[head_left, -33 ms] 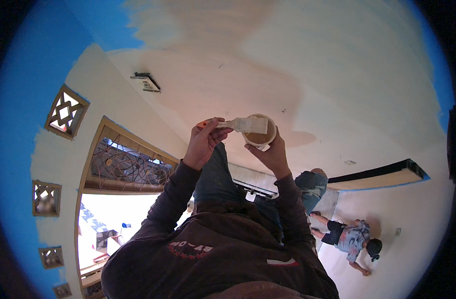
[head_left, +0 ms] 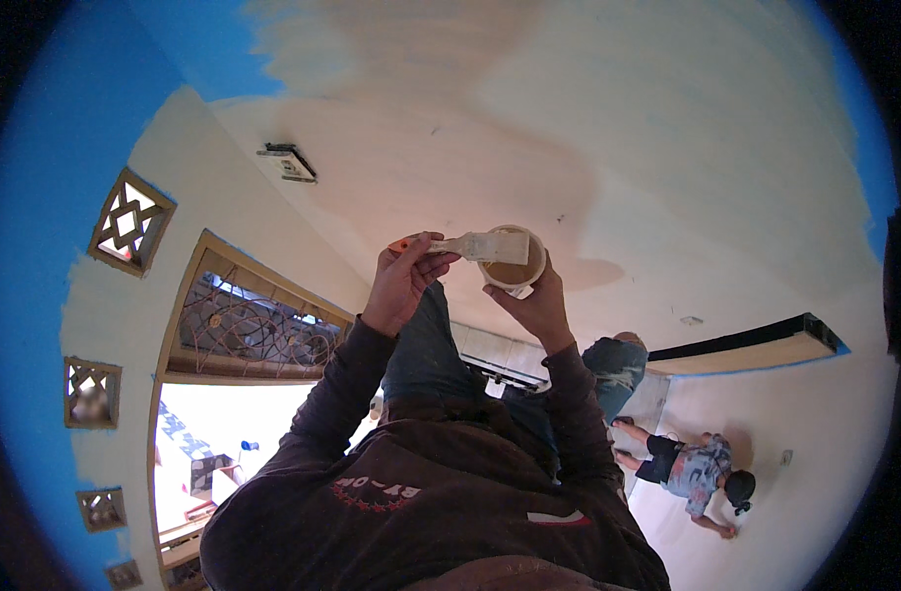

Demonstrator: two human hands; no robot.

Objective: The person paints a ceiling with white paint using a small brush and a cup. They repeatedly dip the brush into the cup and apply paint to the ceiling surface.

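Observation:
My left hand grips a paintbrush with an orange-tipped handle and a pale, paint-coated head. That head lies sideways over the mouth of a round white cup with beige paint inside. My right hand is wrapped around the cup from below and the right. Both hands are in front of me, above my dark sweatshirt and jeans. Behind them is a wide pale-painted surface with patchy blue areas at its edges.
At left are square lattice openings and a wood-framed doorway with grille. A dark-edged ledge runs at right. Below it a person in patterned shirt and shorts bends over, one hand on a pale surface. A small dark fixture is upper left.

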